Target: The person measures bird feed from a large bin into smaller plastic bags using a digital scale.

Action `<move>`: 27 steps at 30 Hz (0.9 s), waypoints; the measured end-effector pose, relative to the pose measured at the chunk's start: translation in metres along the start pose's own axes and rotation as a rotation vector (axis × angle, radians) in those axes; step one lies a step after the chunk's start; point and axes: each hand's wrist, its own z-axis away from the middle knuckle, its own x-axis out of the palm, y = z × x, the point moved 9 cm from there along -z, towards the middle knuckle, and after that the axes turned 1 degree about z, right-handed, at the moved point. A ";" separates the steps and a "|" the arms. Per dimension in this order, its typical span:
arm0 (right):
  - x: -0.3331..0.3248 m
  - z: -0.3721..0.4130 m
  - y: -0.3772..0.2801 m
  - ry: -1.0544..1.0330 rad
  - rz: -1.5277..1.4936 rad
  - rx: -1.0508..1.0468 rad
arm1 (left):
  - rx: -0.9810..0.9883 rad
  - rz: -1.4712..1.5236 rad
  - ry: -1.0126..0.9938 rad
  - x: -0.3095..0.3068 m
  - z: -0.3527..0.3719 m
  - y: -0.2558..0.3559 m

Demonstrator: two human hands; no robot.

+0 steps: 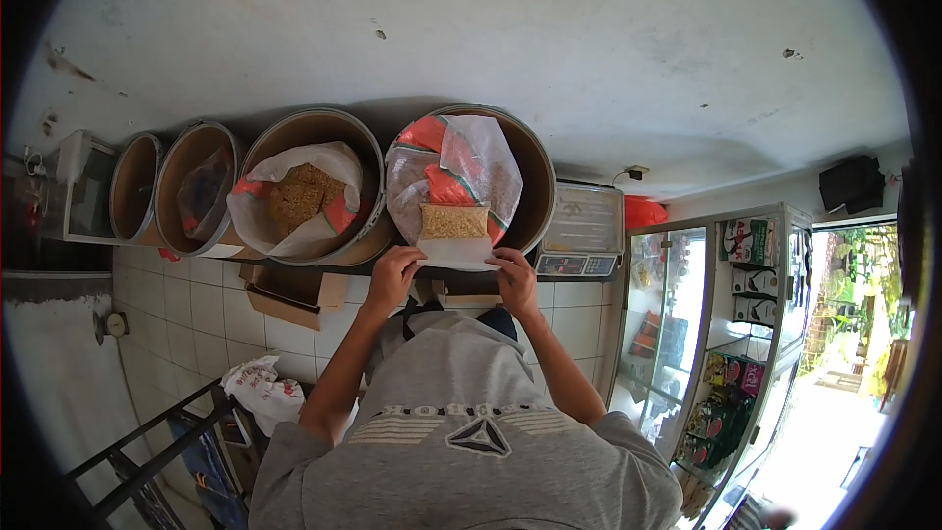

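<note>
A small clear plastic bag (454, 223) with yellowish grains in its far end lies over the front rim of a round drum (545, 172). Its near part is flat, whitish plastic without grains. My left hand (393, 278) pinches the left corner of that near edge. At the right corner, my right hand (515, 280) has its fingers closed on the same edge. Beneath the bag, a large white woven sack (481, 152) with red-orange stripes fills much of the drum; its contents are mostly hidden.
Left of the hands, another drum (343, 132) holds an opened sack of brownish grains (312, 196). More drums stand further left. A scale (579, 265) sits at the right. Below are a cardboard box (289, 296) and a white plastic bag (265, 393); a glass cabinet (662, 314) stands right.
</note>
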 end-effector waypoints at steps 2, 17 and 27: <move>-0.001 -0.001 -0.002 0.023 -0.019 -0.091 | -0.025 0.017 -0.020 0.003 -0.001 -0.004; -0.001 -0.012 0.001 -0.021 -0.077 0.042 | -0.200 0.190 -0.012 0.009 -0.003 -0.025; -0.003 -0.012 0.014 0.083 -0.061 0.062 | -0.210 0.188 0.038 0.003 -0.001 -0.020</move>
